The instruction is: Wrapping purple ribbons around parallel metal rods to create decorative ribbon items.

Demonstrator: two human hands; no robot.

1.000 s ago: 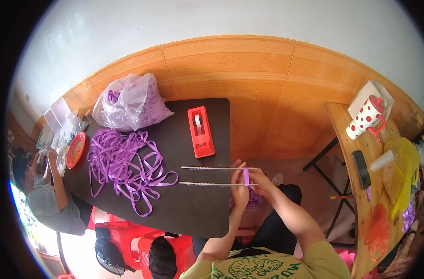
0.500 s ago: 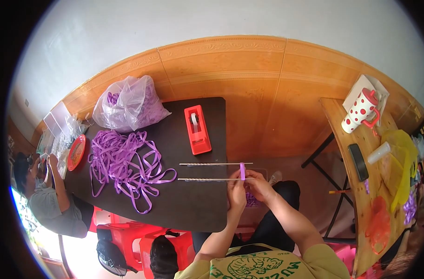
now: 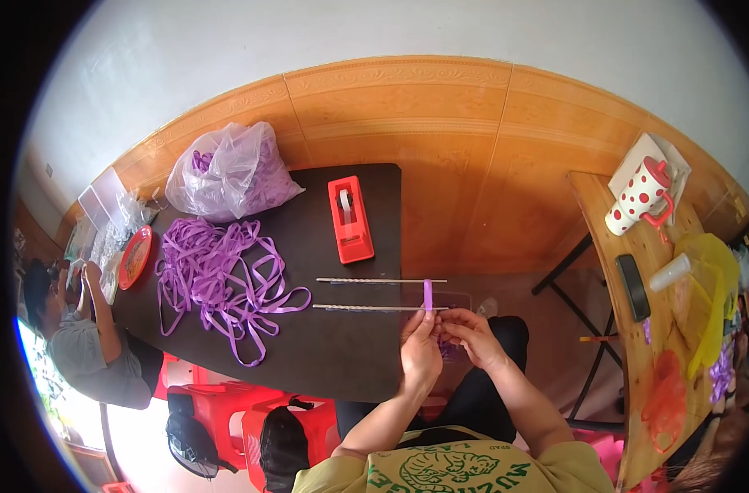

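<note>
Beside the table (image 3: 333, 355), left hand (image 3: 421, 352) pinches purple ribbon (image 3: 428, 292), right hand (image 3: 476, 338) curled, grip unclear.

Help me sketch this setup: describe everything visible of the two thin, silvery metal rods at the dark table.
The two thin silvery metal rods run straight, nearly parallel, a gap between them. Their left portions look twisted and extend over the dark flat tabletop; the plainer right portions jut past its edge. Near the right ends, a flat purple ribbon strip spans both. The left hand and right hand are close to the lower rod; contact is unclear, as is how the rods are supported.
</note>
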